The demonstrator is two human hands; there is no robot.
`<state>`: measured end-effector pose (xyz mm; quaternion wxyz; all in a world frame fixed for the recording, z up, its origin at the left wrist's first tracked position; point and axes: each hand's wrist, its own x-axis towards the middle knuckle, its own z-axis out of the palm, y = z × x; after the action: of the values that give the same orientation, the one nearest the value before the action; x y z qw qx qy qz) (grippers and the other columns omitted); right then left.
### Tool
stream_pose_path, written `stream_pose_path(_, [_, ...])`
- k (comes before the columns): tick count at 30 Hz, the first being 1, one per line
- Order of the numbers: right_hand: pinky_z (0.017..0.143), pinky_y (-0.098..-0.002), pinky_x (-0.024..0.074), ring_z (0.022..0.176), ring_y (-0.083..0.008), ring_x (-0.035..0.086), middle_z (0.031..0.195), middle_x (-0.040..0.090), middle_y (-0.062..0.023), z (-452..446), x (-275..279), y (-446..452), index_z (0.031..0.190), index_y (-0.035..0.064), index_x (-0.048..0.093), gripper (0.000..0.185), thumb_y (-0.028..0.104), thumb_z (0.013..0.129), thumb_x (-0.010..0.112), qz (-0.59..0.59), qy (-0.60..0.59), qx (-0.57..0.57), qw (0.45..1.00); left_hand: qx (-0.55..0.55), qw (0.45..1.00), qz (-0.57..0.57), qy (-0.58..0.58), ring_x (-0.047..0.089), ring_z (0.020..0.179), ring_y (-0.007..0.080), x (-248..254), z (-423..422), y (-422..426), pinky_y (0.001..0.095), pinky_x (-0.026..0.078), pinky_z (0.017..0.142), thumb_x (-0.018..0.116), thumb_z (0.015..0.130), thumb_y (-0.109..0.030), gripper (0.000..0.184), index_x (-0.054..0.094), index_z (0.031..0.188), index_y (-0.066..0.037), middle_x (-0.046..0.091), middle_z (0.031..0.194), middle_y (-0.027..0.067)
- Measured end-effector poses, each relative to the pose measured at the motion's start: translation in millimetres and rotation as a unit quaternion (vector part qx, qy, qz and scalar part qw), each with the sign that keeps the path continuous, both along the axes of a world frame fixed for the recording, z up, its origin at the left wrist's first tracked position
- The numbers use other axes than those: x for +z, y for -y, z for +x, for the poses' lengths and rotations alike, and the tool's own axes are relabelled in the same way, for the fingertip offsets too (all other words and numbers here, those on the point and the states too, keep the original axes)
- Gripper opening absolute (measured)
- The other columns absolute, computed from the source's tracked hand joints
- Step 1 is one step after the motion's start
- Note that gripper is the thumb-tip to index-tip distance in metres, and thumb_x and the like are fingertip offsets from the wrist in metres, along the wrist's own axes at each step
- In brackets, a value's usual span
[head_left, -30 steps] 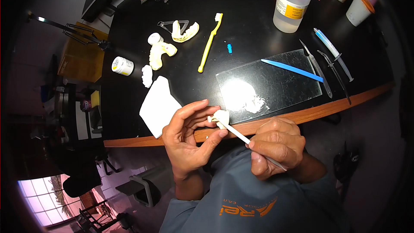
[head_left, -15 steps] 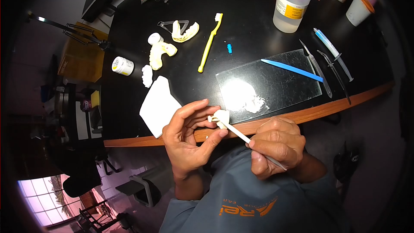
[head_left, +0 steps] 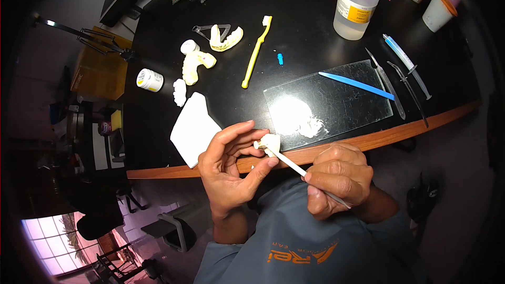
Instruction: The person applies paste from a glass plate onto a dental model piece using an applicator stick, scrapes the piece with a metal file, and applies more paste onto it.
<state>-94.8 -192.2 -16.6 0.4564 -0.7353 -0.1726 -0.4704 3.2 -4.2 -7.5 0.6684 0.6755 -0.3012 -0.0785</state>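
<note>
My left hand (head_left: 231,171) holds a small cream-coloured dental cast piece (head_left: 271,142) between thumb and fingers, just over the table's wooden front edge. A slim white stick-like tool (head_left: 290,163) is pinched in my right hand (head_left: 339,181); its far tip touches or nearly touches the piece, and its exact end is hard to make out. Just beyond the hands lies a glass slab (head_left: 336,108) with a smear of white paste (head_left: 310,126) on it. A blue plastic spatula (head_left: 357,85) rests across the slab's far right part.
Left of the slab are a white paper sheet (head_left: 194,129), dental casts (head_left: 195,66), a small white jar (head_left: 150,80) and a yellow toothbrush (head_left: 256,52). Rightward lie a scalpel (head_left: 386,84), tweezers (head_left: 409,92) and a syringe (head_left: 405,63). A large bottle (head_left: 356,8) stands behind.
Almost nothing differs. The white tool's tip and the cast piece have shifted very slightly; both hands stay in the same place and keep their hold.
</note>
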Motion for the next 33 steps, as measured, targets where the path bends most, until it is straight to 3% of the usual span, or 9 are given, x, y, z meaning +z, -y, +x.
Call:
stream_pose_path(15, [0.045,-0.0292,0.0478,0.055,-0.0163,0.062,0.067,0.064,-0.0037,-12,7,12,0.094,-0.0002,0.068,0.015,0.0,0.079,0.066,0.005,-0.016,-0.016,1.0,0.003,1.0,-0.005,0.001,0.075,0.112,0.0236,-1,0,1,0.0264,0.062,0.088,0.089,0.075,0.011,0.065,0.061,0.134,0.01,0.074,0.118,0.0221])
stream_pose_path(22, [0.047,-0.0304,0.044,0.054,-0.0177,0.052,0.065,0.061,-0.0068,-19,5,31,0.085,-0.0026,0.066,0.019,0.0,0.067,0.06,-0.033,-0.076,-0.08,0.993,0.006,1.0,-0.002,0.011,0.075,0.113,0.0235,-3,0,0,0.0257,0.061,0.086,0.09,0.074,0.01,0.066,0.062,0.133,0.01,0.073,0.118,0.0201])
stream_pose_path(33, [0.047,-0.0304,0.0429,0.053,-0.0186,0.051,0.062,0.056,-0.0062,-18,2,30,0.079,-0.0014,0.065,0.02,0.0,0.06,0.06,-0.047,-0.077,-0.088,0.992,0.009,1.0,0.006,0.011,0.075,0.113,0.0233,-3,0,0,0.0256,0.061,0.086,0.089,0.074,0.011,0.064,0.063,0.132,0.01,0.072,0.118,0.0183])
